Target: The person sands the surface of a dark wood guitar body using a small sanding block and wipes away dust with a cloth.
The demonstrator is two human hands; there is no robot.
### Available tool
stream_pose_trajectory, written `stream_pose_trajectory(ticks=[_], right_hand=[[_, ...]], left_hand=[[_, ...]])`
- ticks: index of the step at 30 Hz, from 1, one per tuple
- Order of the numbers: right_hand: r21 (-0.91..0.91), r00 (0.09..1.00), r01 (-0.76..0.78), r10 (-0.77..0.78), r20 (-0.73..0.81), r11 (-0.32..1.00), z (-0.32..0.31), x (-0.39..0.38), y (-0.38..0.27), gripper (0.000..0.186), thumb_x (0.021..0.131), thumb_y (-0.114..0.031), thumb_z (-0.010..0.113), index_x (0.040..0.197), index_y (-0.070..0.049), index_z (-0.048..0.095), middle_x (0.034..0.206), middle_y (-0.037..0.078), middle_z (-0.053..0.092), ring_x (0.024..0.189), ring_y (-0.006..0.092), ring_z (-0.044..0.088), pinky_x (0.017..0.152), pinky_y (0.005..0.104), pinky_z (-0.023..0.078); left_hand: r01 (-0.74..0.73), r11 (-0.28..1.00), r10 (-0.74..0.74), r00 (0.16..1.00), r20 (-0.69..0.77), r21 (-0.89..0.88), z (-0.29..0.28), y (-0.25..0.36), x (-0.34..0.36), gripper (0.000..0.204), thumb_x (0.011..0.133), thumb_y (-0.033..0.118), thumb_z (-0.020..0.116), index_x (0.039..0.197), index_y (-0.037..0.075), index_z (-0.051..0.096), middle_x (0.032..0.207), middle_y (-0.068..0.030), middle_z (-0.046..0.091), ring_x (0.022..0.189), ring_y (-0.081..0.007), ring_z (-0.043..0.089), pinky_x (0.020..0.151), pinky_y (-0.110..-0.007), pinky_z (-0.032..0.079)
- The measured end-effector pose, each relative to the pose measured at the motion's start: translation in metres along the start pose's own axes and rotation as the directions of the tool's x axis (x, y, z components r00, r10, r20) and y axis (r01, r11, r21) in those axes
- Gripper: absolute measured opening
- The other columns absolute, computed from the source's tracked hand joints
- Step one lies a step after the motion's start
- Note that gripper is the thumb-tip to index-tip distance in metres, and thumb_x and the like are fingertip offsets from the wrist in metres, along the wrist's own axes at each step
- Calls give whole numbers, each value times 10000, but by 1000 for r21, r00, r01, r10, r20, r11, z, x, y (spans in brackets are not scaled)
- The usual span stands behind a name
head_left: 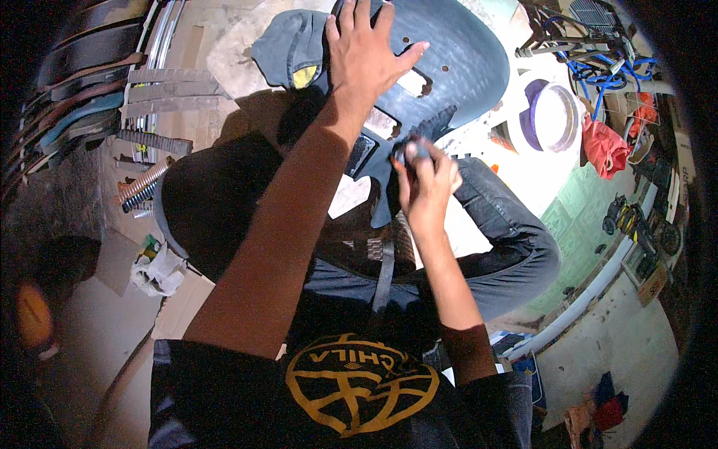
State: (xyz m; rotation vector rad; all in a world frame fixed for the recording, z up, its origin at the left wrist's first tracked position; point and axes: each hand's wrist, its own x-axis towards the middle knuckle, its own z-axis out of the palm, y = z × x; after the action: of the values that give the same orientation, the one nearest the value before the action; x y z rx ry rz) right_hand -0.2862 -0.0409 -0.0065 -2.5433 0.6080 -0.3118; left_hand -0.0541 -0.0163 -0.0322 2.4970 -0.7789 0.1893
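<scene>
A curved blue-grey moulded panel [467, 56] with several holes and cut-outs lies in front of me, its narrow end reaching toward my lap. My left hand [365, 56] rests flat on its upper left part, fingers spread. At the panel's lower right edge, my right hand [428, 176] pinches a small dark piece [413, 152], blurred by motion, so its kind cannot be told. A dark wet-looking smear [437, 121] marks the panel just above that hand. Left of the panel is a smaller grey piece [288, 49] with a yellow patch [305, 76].
At the right stands a round white-and-purple tub [557, 116], beside a red cloth [604, 146] and blue cables [609, 71]. Coil springs [142, 187] and crumpled white plastic [158, 269] lie at the left. My bent right leg [516, 239] flanks the panel.
</scene>
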Motion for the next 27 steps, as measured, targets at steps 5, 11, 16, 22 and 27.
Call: stream_pose_trajectory(ticks=[5,11,16,22,27], right_hand=[[117,999,-24,28,-36,993,-2,-36,5,505,777,-80,835,1233,-184,644,1215,174,636,1090,363,581,905,472,397],[-9,999,-30,30,-14,1000,-4,10,-1,508,773,-82,825,1240,-158,640,1247,173,612,1108,379,566,933,490,395],[91,998,-63,61,25,994,-5,-35,5,501,788,-119,828,1247,-183,640,1253,167,613,1107,369,566,928,499,396],[-13,996,-88,88,-15,996,-7,1,0,438,819,-153,807,1227,-167,648,1253,171,615,1118,366,560,936,495,391],[-31,996,-79,80,25,996,-11,-6,7,449,820,-180,808,1237,-170,644,1249,178,620,1115,379,564,927,514,399]], left_hand=[[-15,1000,15,999,37,5,-7,6,4,780,834,545,705,1384,11,560,1468,-250,473,1412,-401,365,1171,-528,271],[-20,1000,20,1000,-10,0,-4,5,3,751,838,533,704,1365,13,576,1462,-250,479,1410,-402,368,1169,-519,276],[-5,1000,5,1000,27,-1,-5,6,5,755,841,533,701,1373,14,566,1462,-253,478,1407,-405,370,1167,-520,276],[-26,1000,26,1000,17,7,-4,6,2,778,831,543,709,1378,10,559,1460,-261,473,1405,-414,368,1166,-524,278],[-36,999,36,999,29,-2,-1,3,2,802,827,556,710,1388,7,549,1468,-263,462,1409,-413,363,1169,-531,271]])
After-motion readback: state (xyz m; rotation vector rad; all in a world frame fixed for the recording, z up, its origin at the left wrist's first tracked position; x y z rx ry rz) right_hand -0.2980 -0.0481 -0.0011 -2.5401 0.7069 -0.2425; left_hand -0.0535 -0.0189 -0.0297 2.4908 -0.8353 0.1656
